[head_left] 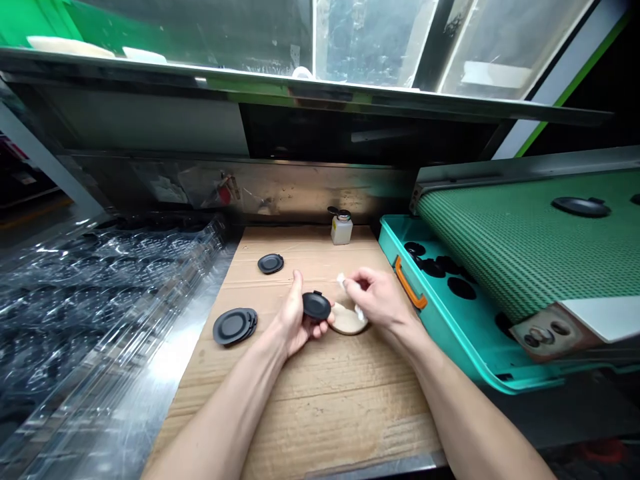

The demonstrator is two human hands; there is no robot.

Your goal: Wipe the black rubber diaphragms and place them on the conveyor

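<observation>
The person's left hand (pixel 293 321) has its grip closed around a small, round, black plastic lid (pixel 316 307), holding it above the brown cardboard sheet (pixel 330 407) on the table. The right hand (pixel 379 297) pinches a crumpled white wipe (pixel 359 312) in its grip, just over a round beige pad (pixel 348 323). Over to the left I see overlapping flat black discs (pixel 233 327); a teal plastic bin (pixel 444 339) stands on the right, beneath a green mesh conveyor belt (pixel 500 227).
</observation>
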